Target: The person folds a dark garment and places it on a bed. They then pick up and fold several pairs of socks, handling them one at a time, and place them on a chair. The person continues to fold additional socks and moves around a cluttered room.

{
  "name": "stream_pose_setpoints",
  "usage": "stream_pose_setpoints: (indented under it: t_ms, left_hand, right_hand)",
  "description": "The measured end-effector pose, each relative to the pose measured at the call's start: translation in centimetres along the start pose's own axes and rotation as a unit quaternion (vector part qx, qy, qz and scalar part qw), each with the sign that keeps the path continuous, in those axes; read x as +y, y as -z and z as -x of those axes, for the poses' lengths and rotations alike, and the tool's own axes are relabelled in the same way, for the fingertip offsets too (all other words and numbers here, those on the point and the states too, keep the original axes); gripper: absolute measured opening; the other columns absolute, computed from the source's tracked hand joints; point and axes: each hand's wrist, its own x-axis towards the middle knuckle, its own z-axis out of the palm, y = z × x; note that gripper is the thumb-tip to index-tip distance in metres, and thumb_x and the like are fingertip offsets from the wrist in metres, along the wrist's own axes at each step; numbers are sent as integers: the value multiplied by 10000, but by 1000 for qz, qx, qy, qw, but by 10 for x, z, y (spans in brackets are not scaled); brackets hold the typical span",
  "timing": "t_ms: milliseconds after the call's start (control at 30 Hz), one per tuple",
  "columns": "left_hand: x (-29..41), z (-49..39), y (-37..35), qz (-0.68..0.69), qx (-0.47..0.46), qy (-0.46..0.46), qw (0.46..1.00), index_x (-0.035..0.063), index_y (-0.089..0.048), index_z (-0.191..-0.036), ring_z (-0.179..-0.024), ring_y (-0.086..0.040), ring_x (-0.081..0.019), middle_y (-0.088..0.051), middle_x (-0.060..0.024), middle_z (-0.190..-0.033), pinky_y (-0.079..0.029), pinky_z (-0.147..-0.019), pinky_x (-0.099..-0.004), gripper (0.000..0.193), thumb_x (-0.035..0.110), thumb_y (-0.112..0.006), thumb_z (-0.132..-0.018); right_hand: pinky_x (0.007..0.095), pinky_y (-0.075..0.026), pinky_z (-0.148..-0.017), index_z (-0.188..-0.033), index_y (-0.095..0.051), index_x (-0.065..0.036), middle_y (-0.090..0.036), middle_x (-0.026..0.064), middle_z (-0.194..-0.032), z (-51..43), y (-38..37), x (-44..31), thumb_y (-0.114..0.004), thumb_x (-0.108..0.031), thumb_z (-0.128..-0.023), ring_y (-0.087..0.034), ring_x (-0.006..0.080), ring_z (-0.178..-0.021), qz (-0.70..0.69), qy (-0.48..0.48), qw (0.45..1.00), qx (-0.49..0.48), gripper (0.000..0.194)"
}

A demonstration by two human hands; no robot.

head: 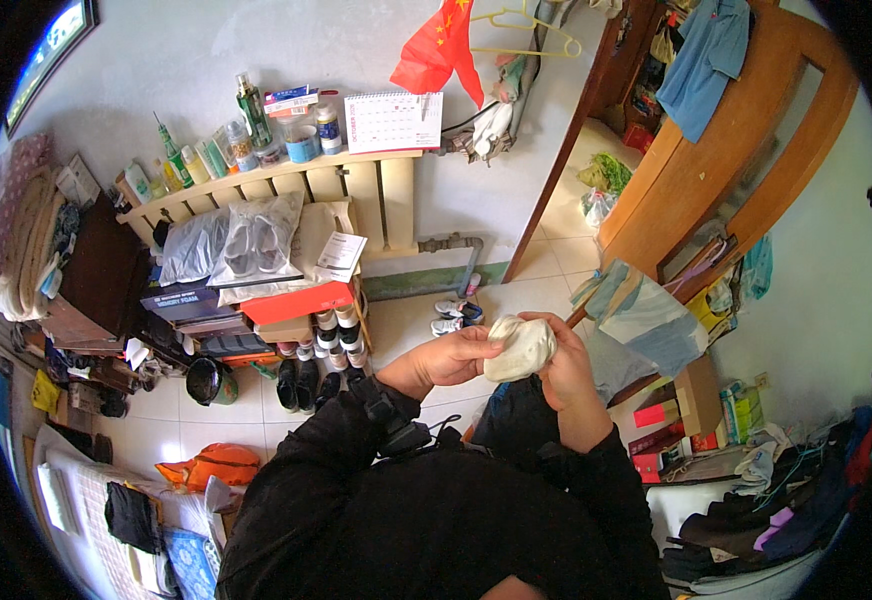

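Note:
A small folded bundle of off-white cloth [517,349] is held up in front of my chest, between both hands. It looks soft and rounded, with creases on its surface; whether it is a sock I cannot tell. On its left side, my left hand [457,358] pinches the edge with the thumb on top. My right hand [562,361] grips the opposite side, its fingers curled behind the cloth. Below the hands, dark fabric [520,411] shows near my body. A pair of white and blue sneakers [457,316] stands on the tiled floor beyond the bundle.
A radiator [387,199] carries bottles and a desk calendar [393,122]. Shoe boxes and bagged shoes [262,238] are stacked before it. A black-lined bin [211,381] stands left. To the right are a wooden door [751,142], a cardboard box [698,394] and piled clothes [743,525].

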Motion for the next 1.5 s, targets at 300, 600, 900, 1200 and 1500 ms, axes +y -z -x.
stream_pose_setpoints:
  t_ms: [300,600,900,1200,1500]
  left_hand:
    - [11,6,-4,-130,141,-6,981,-4,-579,-1210,-1013,-587,-139,-637,-74,-1167,-437,-916,-320,433,356,-535,-973]
    - [26,17,-3,-69,286,-113,949,0,-657,-1112,-917,-666,-163,-697,-90,-1040,-520,-856,-313,250,159,-632,-921]
    - [31,28,5,-125,307,-165,929,-1,-669,-1078,-846,-648,-112,-700,-57,-986,-515,-778,-264,229,175,-608,-945]
    - [36,32,11,-76,276,-182,941,-17,-627,-1123,-927,-654,-162,-683,-92,-1051,-511,-856,-299,324,255,-517,-986]
    - [41,38,6,-45,274,-175,945,7,-628,-1166,-952,-660,-170,-684,-88,-1077,-520,-864,-313,288,197,-555,-962]
  right_hand:
    - [213,-459,-685,-963,-598,-21,-604,-5,-838,2,13,-15,-608,-164,-935,-576,80,-749,278,69,958,-10,146]
    - [296,-502,-748,-1014,-570,-42,-616,17,-934,-1,22,-29,-513,-197,-1003,-590,108,-828,-14,143,986,79,166]
    - [254,-442,-834,-1058,-568,-34,-602,15,-989,-3,23,-25,-488,-170,-1011,-545,85,-921,1,188,980,68,165]
    - [251,-414,-869,-1054,-573,-22,-584,-1,-986,-1,29,-25,-499,-150,-1004,-508,74,-915,3,190,979,74,156]
    - [262,-424,-866,-1069,-555,-14,-593,12,-1004,-3,33,-26,-482,-153,-1012,-522,83,-927,1,206,975,79,167]
